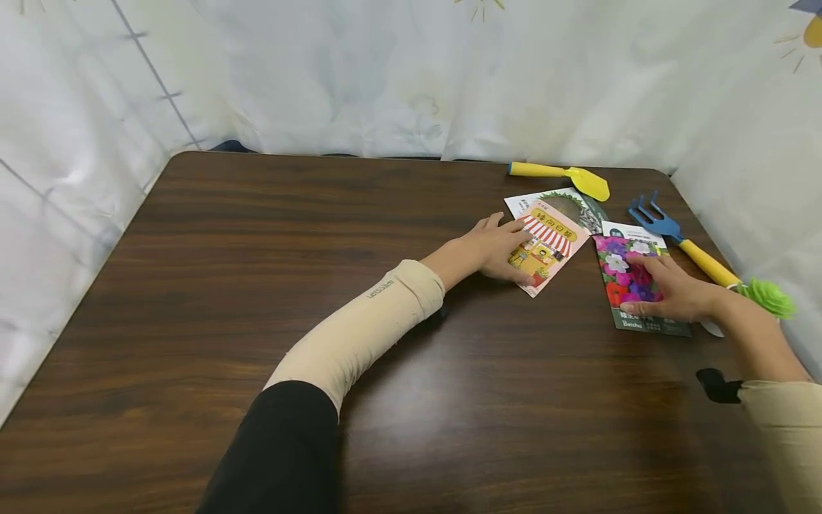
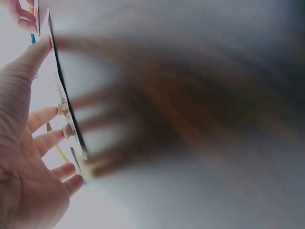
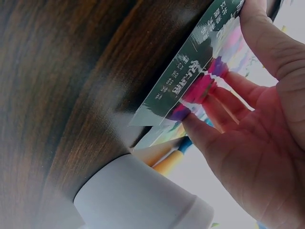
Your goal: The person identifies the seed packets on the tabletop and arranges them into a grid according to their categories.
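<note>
Apparently a "Beishu" flower packet [image 1: 636, 287]

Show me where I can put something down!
The shiny dark brown table is bare left of the beige-and-black left sleeve, and between it and the beige right sleeve. Back right is crowded: flat printed packets, yellow trowel, yellow-handled blue fork, left hand, right hand.

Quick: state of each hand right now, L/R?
Left hand: open, fingertips touching the flat pink rectangular packet with a red-and-white striped awning.
Right hand: open, fingertips touching the flat dark-green rectangular packet with multicoloured flowers.
</note>
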### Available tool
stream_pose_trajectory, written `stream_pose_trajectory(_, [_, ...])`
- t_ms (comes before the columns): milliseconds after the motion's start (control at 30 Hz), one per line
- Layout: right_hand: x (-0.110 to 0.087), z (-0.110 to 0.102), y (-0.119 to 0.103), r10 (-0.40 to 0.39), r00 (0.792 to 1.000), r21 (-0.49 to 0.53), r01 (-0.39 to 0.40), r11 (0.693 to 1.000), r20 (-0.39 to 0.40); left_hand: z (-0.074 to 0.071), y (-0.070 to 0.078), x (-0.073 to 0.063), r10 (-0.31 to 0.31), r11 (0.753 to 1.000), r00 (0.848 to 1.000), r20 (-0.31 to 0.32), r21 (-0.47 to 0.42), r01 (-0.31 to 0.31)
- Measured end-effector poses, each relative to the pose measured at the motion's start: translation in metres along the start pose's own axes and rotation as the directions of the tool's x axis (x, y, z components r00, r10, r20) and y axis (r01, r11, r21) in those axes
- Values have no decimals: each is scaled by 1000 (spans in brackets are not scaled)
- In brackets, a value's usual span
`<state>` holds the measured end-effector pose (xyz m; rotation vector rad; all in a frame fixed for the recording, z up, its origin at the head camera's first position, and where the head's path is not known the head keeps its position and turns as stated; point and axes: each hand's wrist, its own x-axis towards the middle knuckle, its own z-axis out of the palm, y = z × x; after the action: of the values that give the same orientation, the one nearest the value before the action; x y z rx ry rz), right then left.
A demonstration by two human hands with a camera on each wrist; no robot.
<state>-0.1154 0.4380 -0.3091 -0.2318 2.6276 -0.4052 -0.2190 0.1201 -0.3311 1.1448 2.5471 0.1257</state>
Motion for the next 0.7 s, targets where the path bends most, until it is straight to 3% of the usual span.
stream_pose_trajectory(333, [-4,3,2,0,1000,27,0,1000,-4,4,-9,-29,26,999,1000,14,-20,-26])
stream_pose_trajectory(700, [-4,4,0,11,1000,85,-12,996,15,2,-24,-47,26,997,998,-62,68,-22])
